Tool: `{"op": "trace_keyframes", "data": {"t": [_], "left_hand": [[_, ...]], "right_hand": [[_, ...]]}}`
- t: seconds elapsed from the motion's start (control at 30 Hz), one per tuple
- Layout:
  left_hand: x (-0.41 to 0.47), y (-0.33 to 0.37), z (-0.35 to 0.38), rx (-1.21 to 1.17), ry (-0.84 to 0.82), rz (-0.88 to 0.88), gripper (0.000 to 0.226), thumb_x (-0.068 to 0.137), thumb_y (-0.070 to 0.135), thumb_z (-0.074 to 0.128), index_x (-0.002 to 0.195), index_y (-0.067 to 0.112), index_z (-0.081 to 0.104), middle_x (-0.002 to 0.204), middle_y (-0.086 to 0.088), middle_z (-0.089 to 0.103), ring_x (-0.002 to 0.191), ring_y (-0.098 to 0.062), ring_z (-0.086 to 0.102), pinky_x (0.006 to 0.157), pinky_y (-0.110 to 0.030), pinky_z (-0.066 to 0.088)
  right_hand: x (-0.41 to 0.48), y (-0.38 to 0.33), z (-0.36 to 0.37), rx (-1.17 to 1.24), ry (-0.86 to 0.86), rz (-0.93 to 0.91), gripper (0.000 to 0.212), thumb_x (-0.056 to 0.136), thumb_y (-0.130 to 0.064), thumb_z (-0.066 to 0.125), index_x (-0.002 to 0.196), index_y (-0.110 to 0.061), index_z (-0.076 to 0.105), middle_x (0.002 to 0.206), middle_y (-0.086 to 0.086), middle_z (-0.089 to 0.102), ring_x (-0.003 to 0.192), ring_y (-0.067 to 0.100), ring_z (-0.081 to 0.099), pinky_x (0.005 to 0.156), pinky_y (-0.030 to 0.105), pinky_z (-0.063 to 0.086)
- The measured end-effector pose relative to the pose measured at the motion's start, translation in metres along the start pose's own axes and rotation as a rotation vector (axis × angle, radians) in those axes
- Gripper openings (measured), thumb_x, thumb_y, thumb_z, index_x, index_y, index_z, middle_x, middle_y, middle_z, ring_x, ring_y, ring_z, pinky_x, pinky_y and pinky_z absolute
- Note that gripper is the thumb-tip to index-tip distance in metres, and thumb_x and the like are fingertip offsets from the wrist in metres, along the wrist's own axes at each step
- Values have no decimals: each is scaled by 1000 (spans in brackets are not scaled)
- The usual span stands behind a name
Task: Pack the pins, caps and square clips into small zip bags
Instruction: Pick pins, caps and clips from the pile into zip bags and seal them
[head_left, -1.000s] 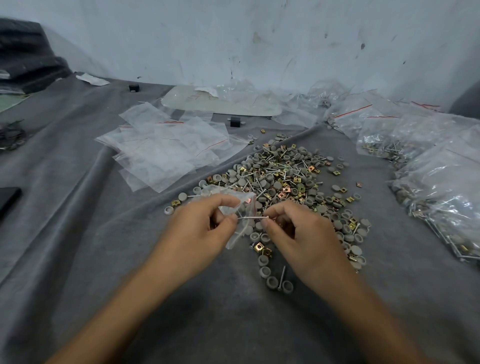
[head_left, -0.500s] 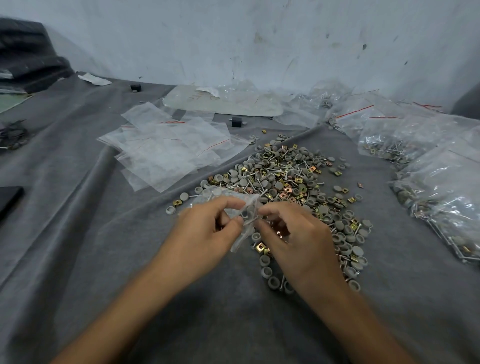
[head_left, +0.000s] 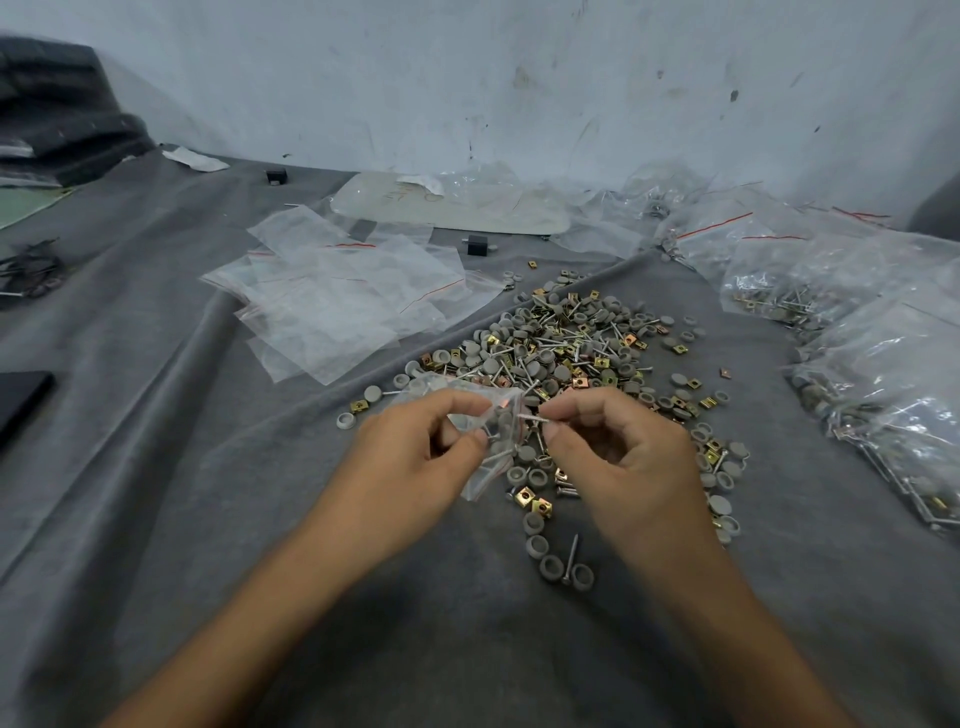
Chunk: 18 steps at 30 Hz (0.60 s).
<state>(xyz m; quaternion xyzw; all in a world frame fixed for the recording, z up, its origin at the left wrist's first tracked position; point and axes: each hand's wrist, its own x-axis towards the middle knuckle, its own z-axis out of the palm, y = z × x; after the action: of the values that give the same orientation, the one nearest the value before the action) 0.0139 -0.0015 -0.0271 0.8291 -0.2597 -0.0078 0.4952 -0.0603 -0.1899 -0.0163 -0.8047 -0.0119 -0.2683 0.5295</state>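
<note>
Pin (head_left: 532, 418) is pinched between thumb and forefinger of the right hand (head_left: 623, 457), remaining fingers loosely curled. Its long axis is near-horizontal, left-right, with the free end pointing left at the mouth of the small zip bag (head_left: 491, 467).

The left hand (head_left: 410, 457) grips that bag at its top between thumb and fingertips. The bag body hangs down and slightly toward the person, and grey caps (head_left: 503, 447) show through the film.

Key relation: the pin tip is at or just inside the bag mouth. I can't tell how far in, because film glare hides the end. The bag lies directly left of the right fingertips (head_left: 556, 423) and the hands are nearly touching, so the right hand does the feeding.

My read is that the next move is a short push leftward along the pin's own axis, then let go. The risk is the point snagging or piercing the film if it goes in at an angle.

All this is held just above the near edge of the loose pile (head_left: 561, 348), mid grey cloth (head_left: 208, 519). Empty bags (head_left: 332, 306) lie toward the far-left side, filled bags (head_left: 883, 374) along the right edge.
</note>
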Motion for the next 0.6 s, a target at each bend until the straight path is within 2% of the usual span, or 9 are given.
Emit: {"op": "trace_keyframes", "data": {"t": [0.23,0.43,0.53,0.6], "left_hand": [[0,3,0,-9,8,-2,18,98,26,65,111,39,67,65,2,66,60,-9,62,64,-37,55],[-1,5,-1,-26,2,-3,18,98,27,64,113,35,69,62,5,65,57,-4,59,59,-25,49],[0,6,-2,-45,19,-5,17,97,26,66,105,42,67,61,6,64,56,-2,57,59,-25,47],[1,6,-3,-54,26,-10,19,97,26,66,103,44,67,60,7,62,56,-4,56,60,-29,48]], "right_hand": [[-4,2,5,-97,-159,52,10,90,-18,75,96,-26,73,83,-14,72,79,8,70,68,20,55],[-5,2,6,24,-264,68,32,94,-11,69,116,-34,64,106,-17,74,102,4,69,81,18,54],[-4,2,3,42,-292,39,34,97,-7,63,121,-32,62,111,-16,74,106,7,69,81,20,55],[0,2,-3,13,-247,6,33,97,-6,63,118,-32,64,109,-16,74,103,10,70,80,20,55]]}}
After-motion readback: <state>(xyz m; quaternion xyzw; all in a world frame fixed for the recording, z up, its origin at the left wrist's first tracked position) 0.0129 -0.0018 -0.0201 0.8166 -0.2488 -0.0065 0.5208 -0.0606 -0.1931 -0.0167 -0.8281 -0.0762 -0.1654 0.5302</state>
